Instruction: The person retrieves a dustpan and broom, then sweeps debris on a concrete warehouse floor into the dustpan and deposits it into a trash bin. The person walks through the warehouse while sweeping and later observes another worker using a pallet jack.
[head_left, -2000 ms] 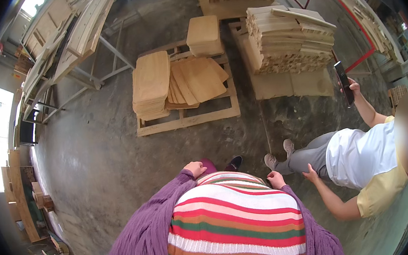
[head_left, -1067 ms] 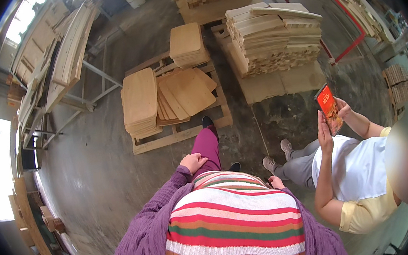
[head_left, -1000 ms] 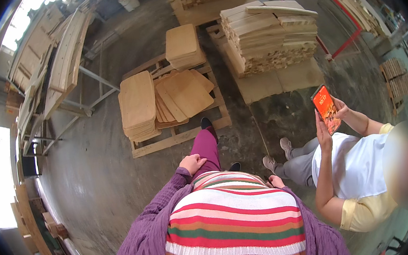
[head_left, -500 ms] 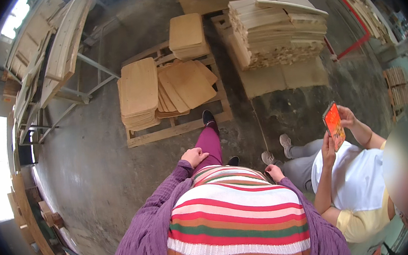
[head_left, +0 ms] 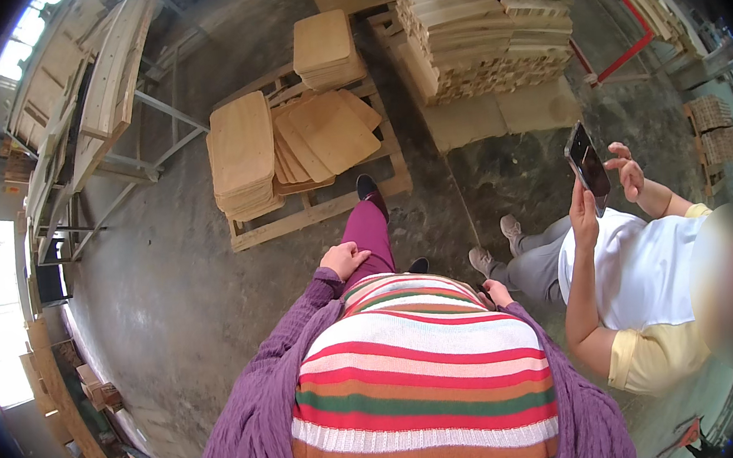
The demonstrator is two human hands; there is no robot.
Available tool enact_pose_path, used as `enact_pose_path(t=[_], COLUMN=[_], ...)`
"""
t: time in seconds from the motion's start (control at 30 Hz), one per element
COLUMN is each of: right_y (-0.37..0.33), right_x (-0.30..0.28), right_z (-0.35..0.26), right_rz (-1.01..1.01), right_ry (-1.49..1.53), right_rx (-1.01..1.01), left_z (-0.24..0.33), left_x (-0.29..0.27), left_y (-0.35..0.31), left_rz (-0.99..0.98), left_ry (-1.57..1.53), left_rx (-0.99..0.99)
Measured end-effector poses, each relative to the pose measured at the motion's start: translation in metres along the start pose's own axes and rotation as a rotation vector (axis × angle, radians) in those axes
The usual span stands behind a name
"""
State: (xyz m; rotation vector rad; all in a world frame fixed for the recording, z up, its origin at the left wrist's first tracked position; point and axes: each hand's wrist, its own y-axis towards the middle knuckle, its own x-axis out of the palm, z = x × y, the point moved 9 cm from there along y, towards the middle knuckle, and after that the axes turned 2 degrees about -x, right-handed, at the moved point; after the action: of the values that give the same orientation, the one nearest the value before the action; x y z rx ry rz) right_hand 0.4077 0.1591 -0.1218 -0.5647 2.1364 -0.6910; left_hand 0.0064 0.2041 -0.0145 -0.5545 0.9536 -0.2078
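My left hand (head_left: pixel 344 260) rests on my purple trouser leg (head_left: pixel 367 236), its fingers lying loosely over the thigh. Beside my striped sweater (head_left: pixel 421 355), on the right, my right hand (head_left: pixel 499 293) hangs low with bent fingers. A small dark patch shows at those fingertips; what it is cannot be made out, and my body partly hides the hand. My left foot, in a dark shoe (head_left: pixel 368 187), is by the near edge of a wooden pallet (head_left: pixel 322 221). Stacks of rounded-corner plywood panels (head_left: pixel 242 148) and some fanned-out panels (head_left: pixel 332 136) lie on it.
Close on my right, another person in a white apron (head_left: pixel 631 267) holds a phone (head_left: pixel 588 166). A tall stack of wooden boards (head_left: pixel 485 35) stands at the far right, near a red metal frame (head_left: pixel 630 51). Long boards lean on a metal rack (head_left: pixel 169 111) at the left.
The phone's screen has gone from orange to dark, and the other person's one hand has come away from it. The pallets sit slightly higher in view. My hands keep nearly the same pose.
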Motion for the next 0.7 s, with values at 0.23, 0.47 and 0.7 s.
enact_pose_path(t=[0.23,0.47,0.7], right_y=[-0.002,0.003,-0.021], right_x=[0.018,0.046,0.036], right_z=[0.026,0.073,0.04], right_rz=[0.022,0.054,-0.027], right_ry=[0.077,0.475,0.181], right_rx=[0.026,0.077,-0.001], left_z=[-0.006,0.013,0.0], left_x=[0.002,0.001,0.006], left_y=[-0.018,-0.021,-0.032], left_rz=[0.043,0.036,0.067], left_ry=[0.008,0.037,0.023], left_rx=[-0.015,0.049,0.022])
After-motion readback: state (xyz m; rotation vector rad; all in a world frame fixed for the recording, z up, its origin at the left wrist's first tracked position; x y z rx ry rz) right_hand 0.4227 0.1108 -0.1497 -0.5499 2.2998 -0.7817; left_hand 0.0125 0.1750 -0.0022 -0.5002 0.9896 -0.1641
